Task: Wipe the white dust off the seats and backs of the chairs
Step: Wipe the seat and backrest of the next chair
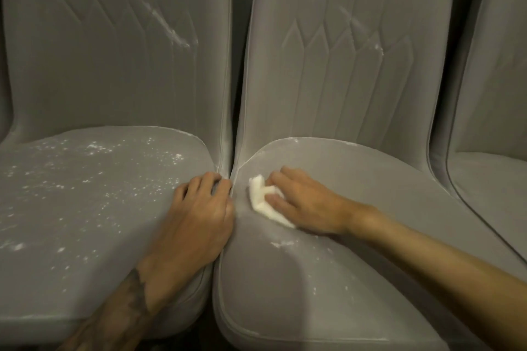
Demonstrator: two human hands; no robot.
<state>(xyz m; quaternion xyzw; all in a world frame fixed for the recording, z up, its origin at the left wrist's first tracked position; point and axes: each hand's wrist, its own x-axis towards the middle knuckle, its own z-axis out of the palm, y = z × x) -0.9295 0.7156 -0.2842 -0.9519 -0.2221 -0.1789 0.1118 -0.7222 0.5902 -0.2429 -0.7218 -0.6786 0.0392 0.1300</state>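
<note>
Two grey velvet chairs stand side by side. The left chair's seat [85, 194] is speckled all over with white dust, and its back [114, 51] has a white streak near the upper right. The middle chair's seat [328, 265] carries only a few faint smears, and its back [342, 65] shows some white marks. My right hand [302, 202] presses a folded white cloth [265, 205] flat against the left part of the middle seat. My left hand [199, 211] rests on the right edge of the left seat, fingers curled into the gap between the chairs.
A third grey chair [493, 122] stands at the far right, close against the middle one. Only a narrow dark gap [235, 37] separates the left and middle backs. The dark floor shows below the seats' front edges.
</note>
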